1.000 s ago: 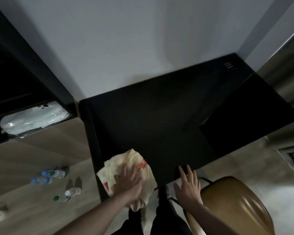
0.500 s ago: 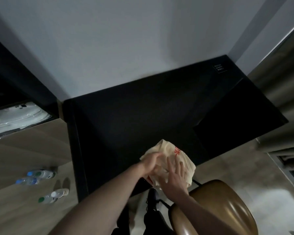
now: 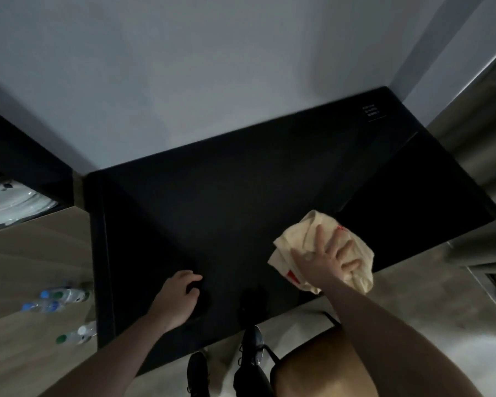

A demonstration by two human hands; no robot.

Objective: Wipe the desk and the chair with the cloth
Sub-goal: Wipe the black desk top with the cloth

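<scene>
My right hand (image 3: 325, 260) presses flat on the cream cloth (image 3: 324, 250), fingers spread, at the desk's near right edge; part of the cloth hangs past the edge. Cloth is bunched, with red print (unreadable). My left hand (image 3: 175, 300) rests on the black desk (image 3: 212, 210) near its front edge, fingers loosely curled, holding nothing I can make out. The two hands are well apart. Brown chair (image 3: 318, 368) just below the desk edge, under my right forearm. My dark shoes (image 3: 252, 343) on the floor beside the chair. Water bottles (image 3: 63, 295) lie on the wood floor left of the desk. Grey wall (image 3: 212, 67) behind.
</scene>
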